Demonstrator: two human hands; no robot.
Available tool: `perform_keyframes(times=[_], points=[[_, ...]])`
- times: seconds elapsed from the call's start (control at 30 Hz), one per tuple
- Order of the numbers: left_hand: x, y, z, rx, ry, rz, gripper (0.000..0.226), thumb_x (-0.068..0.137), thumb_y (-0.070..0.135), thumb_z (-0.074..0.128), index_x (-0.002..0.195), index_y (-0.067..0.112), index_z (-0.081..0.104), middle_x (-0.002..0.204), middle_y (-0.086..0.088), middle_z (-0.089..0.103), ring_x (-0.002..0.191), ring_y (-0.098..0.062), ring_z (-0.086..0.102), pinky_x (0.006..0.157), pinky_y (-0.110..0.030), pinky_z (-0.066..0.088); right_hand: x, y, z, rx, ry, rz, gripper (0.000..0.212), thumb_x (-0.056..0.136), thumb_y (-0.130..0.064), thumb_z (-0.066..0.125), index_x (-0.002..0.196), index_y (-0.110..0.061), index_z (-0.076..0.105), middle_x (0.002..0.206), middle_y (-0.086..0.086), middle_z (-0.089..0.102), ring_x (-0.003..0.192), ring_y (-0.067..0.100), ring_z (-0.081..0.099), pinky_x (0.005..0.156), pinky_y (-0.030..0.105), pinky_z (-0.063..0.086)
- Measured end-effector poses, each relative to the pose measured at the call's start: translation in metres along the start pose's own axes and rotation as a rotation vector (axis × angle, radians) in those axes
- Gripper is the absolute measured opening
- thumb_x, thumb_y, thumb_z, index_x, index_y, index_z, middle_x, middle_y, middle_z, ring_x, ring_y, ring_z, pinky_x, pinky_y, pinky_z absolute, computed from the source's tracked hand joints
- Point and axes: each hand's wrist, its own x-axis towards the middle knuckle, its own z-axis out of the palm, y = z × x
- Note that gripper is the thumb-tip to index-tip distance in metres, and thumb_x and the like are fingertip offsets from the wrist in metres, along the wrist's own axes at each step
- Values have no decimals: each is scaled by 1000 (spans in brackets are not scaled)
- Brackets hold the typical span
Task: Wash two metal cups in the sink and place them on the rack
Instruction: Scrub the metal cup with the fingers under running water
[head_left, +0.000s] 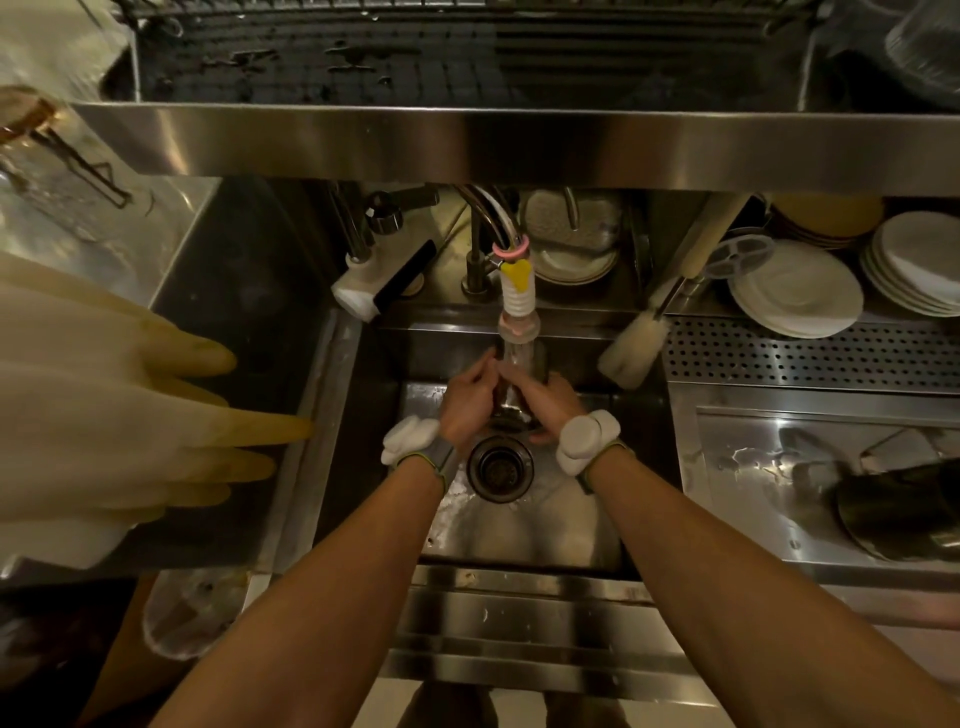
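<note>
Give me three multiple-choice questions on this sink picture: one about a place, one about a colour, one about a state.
1. Where is the brush?
A. on the floor
B. leaning right of the tap
C. inside a drawer

2. What colour is the clip on the tap?
A. blue
B. yellow
C. black

3. How is the cup?
A. set down alone
B. stacked on a plate
C. held by the left hand and right hand under the tap

Answers: B, it leans beside the tap, on its right; B, the clip shows yellow; C, both hands hold it below the nozzle.
</note>
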Motion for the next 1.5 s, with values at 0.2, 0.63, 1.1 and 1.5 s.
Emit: perform_keyframes(times=[0.2, 0.63, 1.1, 1.5], points=[[-5, 5, -14, 97, 25, 2, 41, 101, 36, 37, 128, 14, 59, 130, -9, 61, 120, -26, 56, 104, -42, 41, 9, 6, -2, 399, -109, 144, 53, 82, -58, 56, 118, -18, 60, 117, 12, 65, 103, 30, 62, 73, 41, 55], [-4, 2, -11, 210, 16, 159, 40, 90, 36, 59, 126, 19, 52, 120, -7, 62, 108, -21, 61, 98, -40, 50, 16, -2, 3, 434, -85, 164, 67, 88, -71, 31, 111, -16, 62, 111, 17, 66, 98, 32, 65, 75, 44, 57], [1, 10, -10, 269, -45, 69, 36, 90, 34, 60, 124, 24, 60, 109, -11, 70, 89, -34, 70, 80, -49, 58, 6, -1, 3, 174, -35, -10, 51, 92, -57, 45, 138, -35, 39, 129, 12, 58, 87, 38, 68, 55, 36, 58], [2, 4, -15, 11, -121, 36, 48, 84, 5, 67, 130, 12, 56, 87, -1, 67, 70, -13, 61, 66, -26, 53, -7, 5, -12, -79, -144, -174, 93, 79, -3, 72, 148, -28, 15, 117, 6, 56, 80, 24, 65, 49, 26, 57]])
